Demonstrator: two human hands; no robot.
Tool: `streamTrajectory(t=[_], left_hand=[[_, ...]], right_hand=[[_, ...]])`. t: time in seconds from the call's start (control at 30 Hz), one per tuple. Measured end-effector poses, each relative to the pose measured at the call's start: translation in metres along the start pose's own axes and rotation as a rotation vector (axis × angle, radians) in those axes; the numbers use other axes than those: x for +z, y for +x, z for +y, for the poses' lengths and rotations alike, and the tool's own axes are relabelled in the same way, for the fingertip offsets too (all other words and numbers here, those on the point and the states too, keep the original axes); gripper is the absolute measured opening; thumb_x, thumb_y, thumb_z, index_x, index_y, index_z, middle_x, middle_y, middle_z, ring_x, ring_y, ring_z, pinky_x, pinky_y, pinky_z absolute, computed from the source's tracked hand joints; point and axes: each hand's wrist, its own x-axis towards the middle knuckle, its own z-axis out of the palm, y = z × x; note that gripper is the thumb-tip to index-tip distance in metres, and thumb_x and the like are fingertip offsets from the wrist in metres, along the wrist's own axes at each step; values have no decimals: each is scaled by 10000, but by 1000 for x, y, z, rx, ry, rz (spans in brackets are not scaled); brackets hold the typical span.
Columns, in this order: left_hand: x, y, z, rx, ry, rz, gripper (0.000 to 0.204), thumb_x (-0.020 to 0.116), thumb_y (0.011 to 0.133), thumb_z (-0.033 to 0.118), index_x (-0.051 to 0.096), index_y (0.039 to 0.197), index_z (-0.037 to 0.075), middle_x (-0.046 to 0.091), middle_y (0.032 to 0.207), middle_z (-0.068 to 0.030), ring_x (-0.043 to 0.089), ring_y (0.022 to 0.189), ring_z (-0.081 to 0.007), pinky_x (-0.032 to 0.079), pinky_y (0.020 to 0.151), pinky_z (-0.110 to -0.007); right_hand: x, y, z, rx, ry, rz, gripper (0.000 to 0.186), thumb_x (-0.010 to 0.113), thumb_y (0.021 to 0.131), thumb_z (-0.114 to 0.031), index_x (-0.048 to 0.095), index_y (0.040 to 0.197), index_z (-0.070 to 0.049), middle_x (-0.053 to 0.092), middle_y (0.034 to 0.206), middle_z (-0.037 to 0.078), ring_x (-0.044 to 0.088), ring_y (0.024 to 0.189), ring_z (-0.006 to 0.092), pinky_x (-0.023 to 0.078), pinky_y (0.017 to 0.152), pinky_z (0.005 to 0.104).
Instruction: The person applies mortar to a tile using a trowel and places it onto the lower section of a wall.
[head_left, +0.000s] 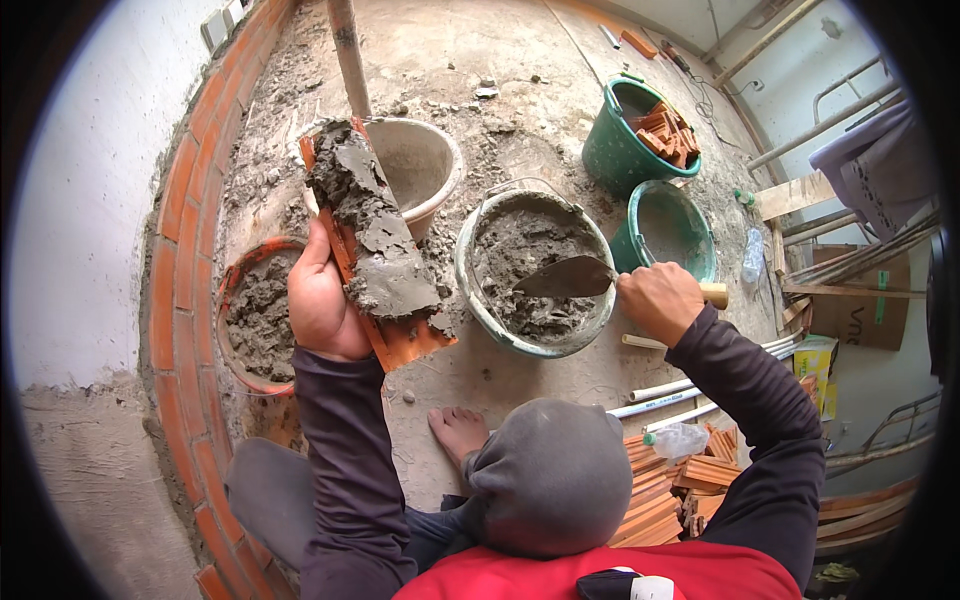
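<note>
My left hand [328, 305] is closed on the edge of a flat orange brick [412, 345], held up at a tilt. Grey wet mortar [378, 225] covers most of its upper face in a thick, ragged layer. My right hand [660, 303] grips a trowel [570, 277] by its wooden handle, which sticks out past the fist. The trowel's smeared blade hangs over a bucket [478, 318] of mortar in the middle, beside the raised brick. Below and left of the brick, partly behind my left hand, an orange tub [226, 335] also holds mortar.
A low brick wall [180, 270] curves along the left. A pale bucket [448, 190] stands behind the brick, near a pole [347, 60]. Green buckets [610, 150] stand far right, one with brick pieces. White pipes [665, 393] and stacked bricks [645, 500] lie at right.
</note>
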Motion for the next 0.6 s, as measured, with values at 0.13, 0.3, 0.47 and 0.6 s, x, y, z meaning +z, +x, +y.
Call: streamTrajectory(t=[0.13, 0.3, 0.47, 0.6], left_hand=[[1, -2, 0, -17, -12, -40, 404, 345, 1079, 289, 504, 1331, 17, 618, 1256, -123, 617, 1112, -253, 492, 994, -408], [3, -2, -3, -43, -33, -38, 423, 334, 1078, 308, 500, 1338, 18, 616, 1265, -124, 612, 1128, -261, 490, 1001, -415], [3, -2, -4, -61, -91, -125, 429, 330, 1078, 305, 483, 1355, 15, 603, 1291, -127, 610, 1132, -275, 482, 1012, -431], [-1, 0, -7, -62, -103, -148, 437, 326, 1078, 311, 474, 1364, 15, 592, 1310, -130, 606, 1139, -283, 474, 1022, -438]], right_hand=[[-1, -2, -5, 25, 38, -34, 174, 584, 752, -117, 670, 631, -26, 644, 630, 186, 680, 603, 341, 541, 566, 437], [-7, -6, -8, 36, 73, -102, 181, 584, 739, -125, 678, 631, -13, 647, 640, 196, 681, 614, 355, 538, 575, 448], [-9, -6, -13, 18, 114, -137, 183, 587, 740, -133, 682, 641, -11, 649, 641, 191, 685, 625, 358, 543, 589, 446], [-7, -14, -23, 29, 157, -186, 186, 592, 743, -144, 689, 656, -12, 649, 649, 193, 686, 636, 359, 545, 600, 448]])
